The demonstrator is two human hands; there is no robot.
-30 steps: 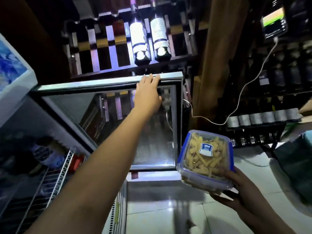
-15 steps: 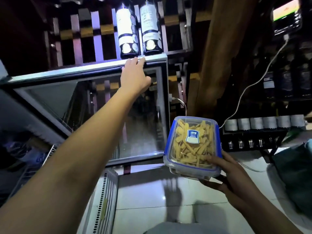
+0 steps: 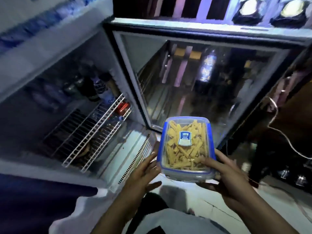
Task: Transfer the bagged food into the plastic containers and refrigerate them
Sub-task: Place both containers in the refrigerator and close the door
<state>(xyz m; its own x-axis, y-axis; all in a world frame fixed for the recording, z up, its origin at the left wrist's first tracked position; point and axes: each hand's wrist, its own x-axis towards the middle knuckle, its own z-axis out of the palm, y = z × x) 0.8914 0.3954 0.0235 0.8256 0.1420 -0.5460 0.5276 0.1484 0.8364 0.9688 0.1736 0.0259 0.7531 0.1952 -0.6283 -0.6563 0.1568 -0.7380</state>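
Two hands on one lidded container, head view, held in front of the open fridge, likely to slide onto the wire shelf. Right hand cups the near corner, fingers wrapped; left hand fingers spread, touching the side. Clear tub, blue rim, sticker, yellow strips inside.

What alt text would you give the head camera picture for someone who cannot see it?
Two hands, right hand and left hand, hold a lidded plastic container of yellow food strips before an open fridge with a glass door.
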